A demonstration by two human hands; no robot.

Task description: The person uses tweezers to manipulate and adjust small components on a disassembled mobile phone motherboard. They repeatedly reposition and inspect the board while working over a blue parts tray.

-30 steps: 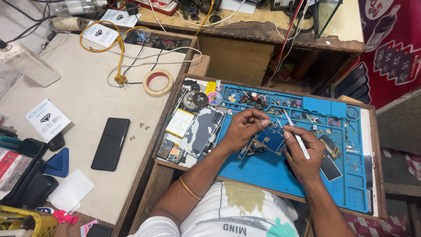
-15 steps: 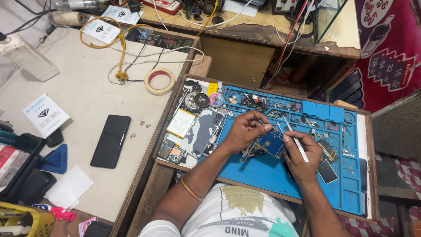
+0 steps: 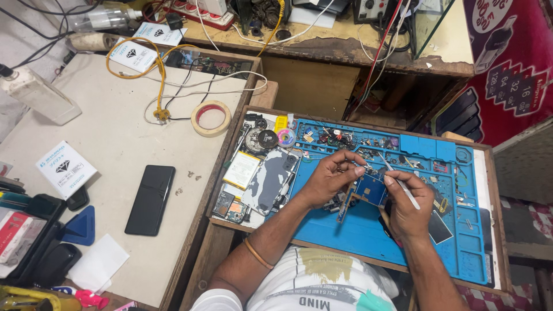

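My left hand (image 3: 330, 177) pinches the top edge of a small blue circuit board (image 3: 369, 189) that rests on the blue work mat (image 3: 368, 236). My right hand (image 3: 406, 206) grips thin metal tweezers (image 3: 397, 181), their tip pointing up-left at the board's upper corner, close to my left fingertips. A narrow strip part (image 3: 344, 205) lies below the board beside my left hand. Part of the board is hidden under my fingers.
An opened phone back, a battery and loose parts (image 3: 253, 178) lie at the mat's left edge. A tape roll (image 3: 211, 118), a black phone (image 3: 150, 199), white boxes and yellow cables sit on the left table. Small screws fill the mat's top trays (image 3: 368, 141). A dark glass piece (image 3: 440, 227) lies right.
Both hands have stayed on the board with only slight shifts. The view has drifted a little, nothing was picked up or let go.
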